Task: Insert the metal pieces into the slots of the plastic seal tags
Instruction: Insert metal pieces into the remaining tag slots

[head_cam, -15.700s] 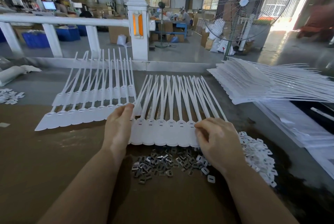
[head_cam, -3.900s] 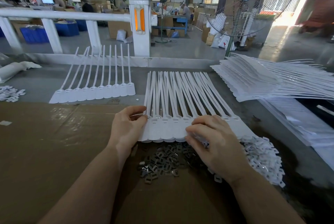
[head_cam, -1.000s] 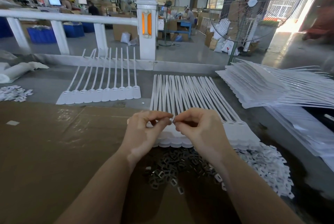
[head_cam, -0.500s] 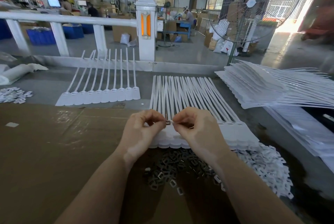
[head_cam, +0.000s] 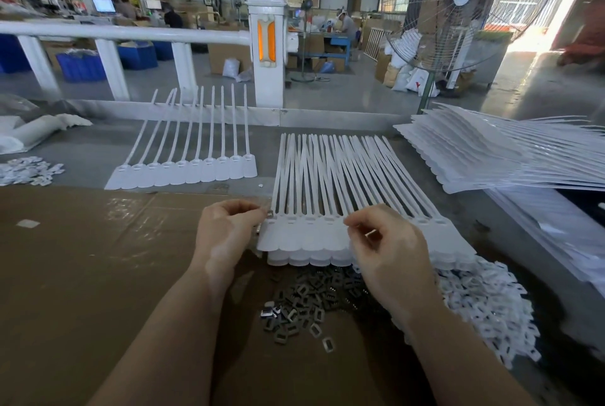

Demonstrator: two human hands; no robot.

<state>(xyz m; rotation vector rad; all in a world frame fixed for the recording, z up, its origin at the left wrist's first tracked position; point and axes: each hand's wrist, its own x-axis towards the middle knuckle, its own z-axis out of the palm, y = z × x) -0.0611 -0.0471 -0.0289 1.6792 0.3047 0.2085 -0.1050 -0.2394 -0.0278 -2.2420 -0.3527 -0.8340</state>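
Head view, frame centre: left hand [head_cam: 226, 232] pinches a metal piece [head_cam: 269, 215] at the seal tags [head_cam: 304, 235]; right hand [head_cam: 386, 251] grip curled, contents indiscernible.

Cardboard-covered bench [head_cam: 82, 274] carries seal tags [head_cam: 327, 235], metal pieces [head_cam: 304, 304], plastic caps [head_cam: 484, 307].

Single head-worn wide-angle view, looking forward and down from above person's forearms. Left hand [head_cam: 226, 228] and right hand [head_cam: 389, 251] sit close, at frame centre, over cardboard-covered table [head_cam: 82, 274]. Strips of seal tags [head_cam: 327, 196] lie just beyond hands. White railing [head_cam: 124, 33] crosses mid-distance; standing fan [head_cam: 458, 2] upper right; workshop floor recedes far behind. Straight lines bow toward frame edges. No second view.
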